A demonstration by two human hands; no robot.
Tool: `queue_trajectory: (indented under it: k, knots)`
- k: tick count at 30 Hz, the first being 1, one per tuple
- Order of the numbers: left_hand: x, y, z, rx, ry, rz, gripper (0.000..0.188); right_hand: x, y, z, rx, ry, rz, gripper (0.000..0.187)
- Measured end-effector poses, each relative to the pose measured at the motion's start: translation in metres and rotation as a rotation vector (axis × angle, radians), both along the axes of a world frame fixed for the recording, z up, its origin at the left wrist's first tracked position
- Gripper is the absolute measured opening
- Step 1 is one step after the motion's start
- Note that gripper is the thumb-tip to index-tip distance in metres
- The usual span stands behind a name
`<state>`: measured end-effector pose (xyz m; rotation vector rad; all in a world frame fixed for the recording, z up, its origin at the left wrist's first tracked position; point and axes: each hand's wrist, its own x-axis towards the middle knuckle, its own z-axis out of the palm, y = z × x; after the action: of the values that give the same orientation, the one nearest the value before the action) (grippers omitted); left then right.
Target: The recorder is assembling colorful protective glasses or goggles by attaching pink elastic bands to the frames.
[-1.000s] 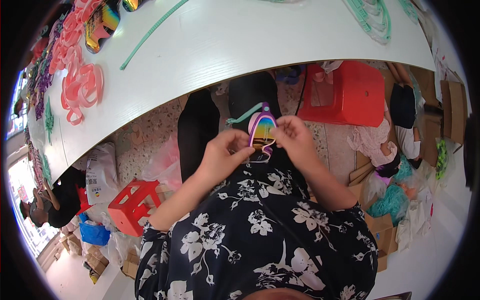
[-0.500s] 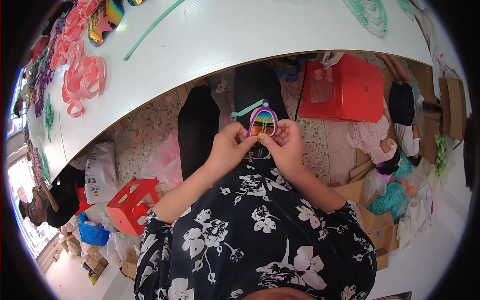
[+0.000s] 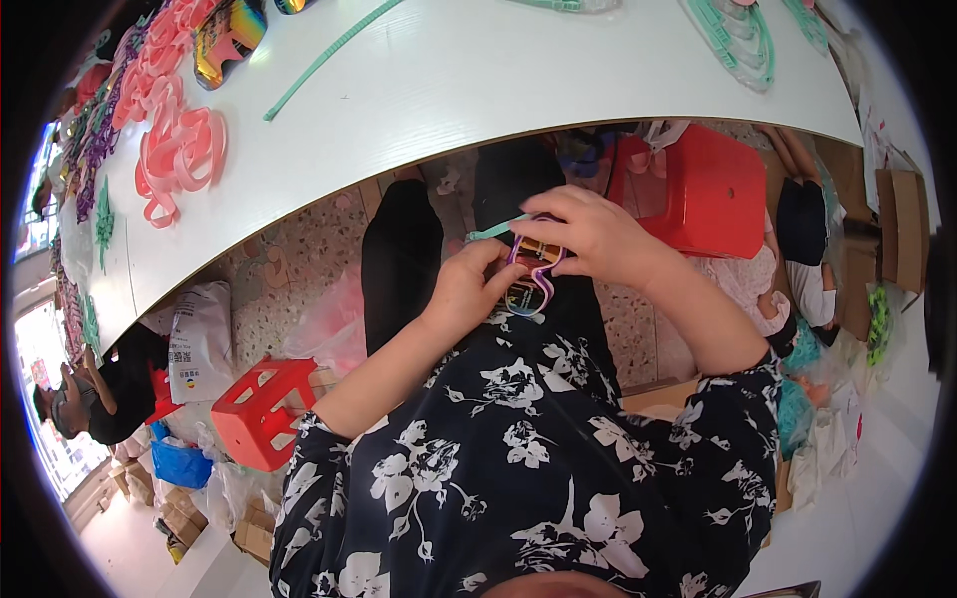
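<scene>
A pair of swim goggles [image 3: 530,296] with purple rims and shiny mirrored lenses is held above my lap, beyond the hem of my flowered top. My left hand [image 3: 465,289] pinches its left side near the nose bridge between thumb and fingers. From the right, my right hand [image 3: 600,237] grips the upper end, its fingers covering much of that lens. A mint-green strap [image 3: 496,229] runs out leftward from under my right fingertips. Where exactly the strap meets the frame is hidden.
On the white table [image 3: 329,140] ahead lie pink straps [image 3: 179,149], a single green strap [image 3: 324,58], mirrored lens pieces [image 3: 224,42] and bundled green straps [image 3: 743,50]. Red stools [image 3: 261,414] [image 3: 703,189] stand on both sides. Other people sit at far left and right.
My right hand has shifted from the goggles' lower end up over their top, its elbow swinging outward. The goggles have turned, showing both lenses. My left hand keeps its hold.
</scene>
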<state>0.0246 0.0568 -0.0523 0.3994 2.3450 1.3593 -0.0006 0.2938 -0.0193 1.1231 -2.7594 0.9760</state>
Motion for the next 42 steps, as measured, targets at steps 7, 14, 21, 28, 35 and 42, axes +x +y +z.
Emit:
queue_trajectory:
  k: [7, 14, 21, 28, 35, 42]
  knots:
    - [-0.002, -0.003, 0.007, 0.056, 0.279, 0.085, 0.023, -0.009, -0.002, -0.013, 0.0, -0.169, 0.124, 0.052]
    - [0.008, -0.021, 0.008, 0.244, -0.032, 0.634, 0.025, 0.054, -0.058, -0.016, -0.223, 0.066, -0.622, 0.066]
    - [0.003, -0.002, -0.003, 0.147, 0.192, 0.428, 0.018, 0.092, -0.082, -0.012, -0.158, -0.151, -0.742, 0.079]
    - [-0.004, 0.005, 0.02, -0.013, 0.504, 0.077, 0.018, 0.082, -0.053, -0.007, -0.374, -0.196, -0.698, 0.045]
    - [-0.019, 0.004, 0.042, 0.091, 0.12, -0.017, 0.022, 0.043, -0.018, -0.004, -0.911, -1.18, -0.633, 0.025]
    - [-0.038, 0.008, 0.052, 0.375, -0.701, 0.128, 0.012, 0.014, 0.005, -0.016, -0.91, -1.444, -0.298, 0.018]
